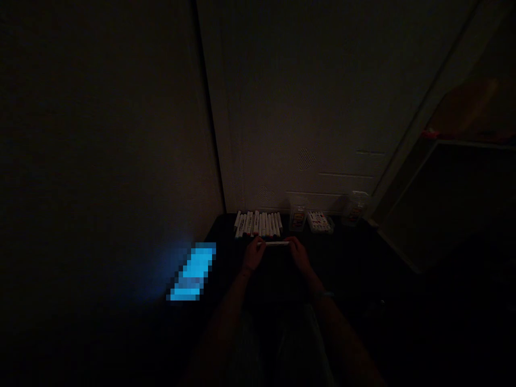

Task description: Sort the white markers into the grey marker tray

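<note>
In the dim head view, my left hand (253, 255) and my right hand (298, 252) are closed on opposite ends of a slim white marker (276, 244). It lies level between them, just above or on the dark tabletop (278, 279); the gap, if any, is too dark to tell. Beyond my hands, several white markers (258, 223) lie side by side in a row, some with coloured ends. My fingertips are hard to make out in the low light.
Behind the row rises a pale textured wall (290, 107). A clear plastic case (298, 216), a low tray of white pieces (320, 221) and another clear case (355, 208) stand along it. To the left glows a blurred blue screen (193, 271).
</note>
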